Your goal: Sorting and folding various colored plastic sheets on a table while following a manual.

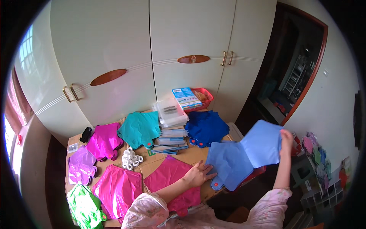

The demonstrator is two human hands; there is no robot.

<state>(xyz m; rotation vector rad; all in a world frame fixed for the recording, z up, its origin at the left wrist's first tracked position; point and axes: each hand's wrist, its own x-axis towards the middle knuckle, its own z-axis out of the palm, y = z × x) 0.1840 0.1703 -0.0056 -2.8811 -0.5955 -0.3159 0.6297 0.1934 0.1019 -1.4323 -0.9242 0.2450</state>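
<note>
My right hand (286, 140) grips the right edge of a light blue flat plastic bag (262, 143) and holds it lifted above the table's right end. My left hand (199, 174) lies flat with spread fingers, resting on a pink bag (167, 173) and touching the left edge of a stack of light blue bags (230, 165). A red cap (215, 185) shows at the stack's lower corner.
On the cardboard-covered table (194, 154) lie dark blue (206, 128), teal (140, 128), magenta (103, 141), lilac (81, 166), pink (117, 189) and green (85, 208) bags, white caps (131, 158), a stack of clear packets (170, 128) and a red basket (202, 97). White wardrobes stand behind; a doorway opens at right.
</note>
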